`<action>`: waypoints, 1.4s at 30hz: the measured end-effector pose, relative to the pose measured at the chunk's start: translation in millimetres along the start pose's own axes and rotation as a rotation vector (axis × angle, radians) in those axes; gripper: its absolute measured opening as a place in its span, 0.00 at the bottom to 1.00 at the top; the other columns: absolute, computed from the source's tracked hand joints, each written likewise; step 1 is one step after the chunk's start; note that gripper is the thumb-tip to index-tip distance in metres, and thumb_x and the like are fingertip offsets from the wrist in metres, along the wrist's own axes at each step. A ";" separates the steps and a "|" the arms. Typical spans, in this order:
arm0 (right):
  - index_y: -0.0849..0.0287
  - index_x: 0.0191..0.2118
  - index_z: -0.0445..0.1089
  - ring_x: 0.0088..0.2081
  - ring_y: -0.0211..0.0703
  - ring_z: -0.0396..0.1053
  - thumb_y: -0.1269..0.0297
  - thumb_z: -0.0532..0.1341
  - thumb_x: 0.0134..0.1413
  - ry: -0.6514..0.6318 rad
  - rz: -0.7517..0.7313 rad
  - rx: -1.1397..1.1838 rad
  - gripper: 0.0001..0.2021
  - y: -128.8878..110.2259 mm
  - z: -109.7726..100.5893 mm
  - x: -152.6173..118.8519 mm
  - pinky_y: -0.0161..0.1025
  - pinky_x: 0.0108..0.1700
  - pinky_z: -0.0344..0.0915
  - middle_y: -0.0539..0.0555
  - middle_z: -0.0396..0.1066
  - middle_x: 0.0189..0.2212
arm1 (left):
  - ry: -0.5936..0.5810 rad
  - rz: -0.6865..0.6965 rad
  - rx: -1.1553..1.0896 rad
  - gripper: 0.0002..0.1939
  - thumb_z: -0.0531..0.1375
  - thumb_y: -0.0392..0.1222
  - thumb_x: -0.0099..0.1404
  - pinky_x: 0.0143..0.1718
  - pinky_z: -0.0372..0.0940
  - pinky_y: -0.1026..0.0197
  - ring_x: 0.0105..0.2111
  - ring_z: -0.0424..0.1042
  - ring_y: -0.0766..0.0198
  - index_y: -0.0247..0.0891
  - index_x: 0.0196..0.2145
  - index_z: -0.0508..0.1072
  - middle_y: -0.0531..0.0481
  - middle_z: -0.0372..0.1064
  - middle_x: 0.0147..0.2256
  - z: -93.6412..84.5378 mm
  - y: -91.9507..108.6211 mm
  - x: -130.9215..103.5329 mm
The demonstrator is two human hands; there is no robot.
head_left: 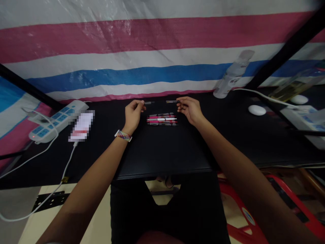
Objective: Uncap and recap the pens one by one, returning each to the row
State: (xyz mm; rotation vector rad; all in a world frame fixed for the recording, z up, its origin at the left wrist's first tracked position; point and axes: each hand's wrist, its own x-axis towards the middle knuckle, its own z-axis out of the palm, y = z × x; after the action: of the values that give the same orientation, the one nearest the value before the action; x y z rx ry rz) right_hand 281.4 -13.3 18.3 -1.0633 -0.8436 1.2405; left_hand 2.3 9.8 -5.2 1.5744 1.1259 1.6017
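Note:
My left hand [134,113] pinches the end of a dark pen piece [149,102] over the back of the black table. Opposite it, my right hand [190,109] has thumb and forefinger closed on a clear-and-dark pen piece [172,101], its other fingers curled below. The two pieces lie in one line and point at each other. Between them it is too dark to tell whether they are joined as one pen. Just below, a small bunch of pens [162,119], red, white and dark, lies side by side on the table.
A power strip [61,120] and a blurred-out phone [82,126] with a white cable lie at left. To the right are a clear bottle [233,74], a white mouse [257,110] and a tilted bottle [294,86]. Striped sheeting [152,37] hangs behind the table [165,152].

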 end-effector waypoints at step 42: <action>0.56 0.40 0.88 0.31 0.40 0.75 0.71 0.72 0.62 -0.196 -0.054 -0.058 0.06 5.7 11.5 -17.0 0.45 0.42 0.77 0.54 0.82 0.33 | -0.191 0.037 0.043 0.10 0.70 0.50 0.74 0.45 0.76 0.54 0.39 0.84 0.57 0.43 0.43 0.86 0.46 0.86 0.40 7.7 13.2 -13.6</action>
State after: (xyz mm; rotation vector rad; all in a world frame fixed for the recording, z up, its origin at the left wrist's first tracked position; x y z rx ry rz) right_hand 266.2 -28.1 17.3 -0.9689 -1.0573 1.2951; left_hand 13.0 -7.0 -0.4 1.7446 1.0399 1.4238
